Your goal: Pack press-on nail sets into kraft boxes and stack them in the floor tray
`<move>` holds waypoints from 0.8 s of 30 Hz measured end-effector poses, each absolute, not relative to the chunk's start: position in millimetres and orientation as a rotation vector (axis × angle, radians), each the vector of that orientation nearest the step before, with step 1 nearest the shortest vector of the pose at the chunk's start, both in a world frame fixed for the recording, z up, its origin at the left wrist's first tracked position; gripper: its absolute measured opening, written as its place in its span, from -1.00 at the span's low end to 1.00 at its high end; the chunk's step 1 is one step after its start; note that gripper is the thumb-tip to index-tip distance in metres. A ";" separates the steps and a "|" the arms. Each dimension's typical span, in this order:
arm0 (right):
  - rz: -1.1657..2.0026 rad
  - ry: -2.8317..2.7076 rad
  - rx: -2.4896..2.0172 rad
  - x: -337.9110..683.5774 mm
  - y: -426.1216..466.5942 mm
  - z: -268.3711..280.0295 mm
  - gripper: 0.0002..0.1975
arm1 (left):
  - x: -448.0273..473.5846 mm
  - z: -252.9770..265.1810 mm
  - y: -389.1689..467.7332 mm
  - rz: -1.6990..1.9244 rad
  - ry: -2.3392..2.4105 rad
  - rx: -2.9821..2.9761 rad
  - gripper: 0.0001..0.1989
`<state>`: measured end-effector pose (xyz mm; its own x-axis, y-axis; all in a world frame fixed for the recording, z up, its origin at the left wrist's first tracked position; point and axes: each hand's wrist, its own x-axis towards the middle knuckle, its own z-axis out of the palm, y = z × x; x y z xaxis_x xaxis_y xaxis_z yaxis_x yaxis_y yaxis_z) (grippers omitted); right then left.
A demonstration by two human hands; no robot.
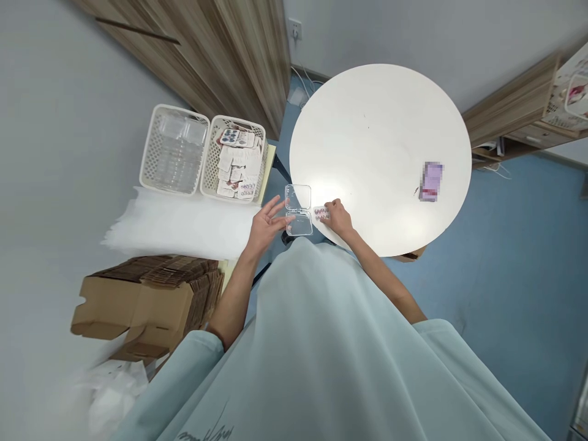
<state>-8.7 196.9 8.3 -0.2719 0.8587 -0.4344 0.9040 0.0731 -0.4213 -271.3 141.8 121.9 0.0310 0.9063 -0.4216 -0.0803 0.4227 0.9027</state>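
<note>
A clear hinged plastic box (299, 210) stands open at the near left edge of the round table, partly beyond the edge. My left hand (266, 228) has its fingertips at the box's left side and holds it there; some fingers are spread. Just right of the box, my right hand (339, 218) grips a small white card (321, 213) with rows of pinkish-purple pieces that look like false nails. The card is close to the box but outside it, low over the tabletop. Part of the card is hidden under my right fingers.
The white round table (376, 135) bears a blurred purple object (431, 182). On the left are a basket of clear boxes (177, 150), a basket of cards (236, 159), white sheet material (184, 223) and folded cardboard boxes (138, 303). A wooden cabinet (220, 55) stands behind them.
</note>
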 end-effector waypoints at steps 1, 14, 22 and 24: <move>-0.975 2.239 1.855 -8.1 196.6 9.0 -0.52 | -270.5 122.3 142.7 0.907 1.311 0.837 0.00; -1.576 2.035 2.675 36.1 188.6 81.9 -0.71 | -247.4 123.9 160.1 0.867 1.214 0.885 0.04; -2.008 2.253 2.456 20.3 181.2 162.4 -0.58 | -229.0 144.3 175.2 0.849 1.127 0.931 0.00; -1.959 2.303 2.379 14.9 180.1 167.3 -0.62 | -227.5 148.5 177.7 0.840 1.119 0.978 -0.01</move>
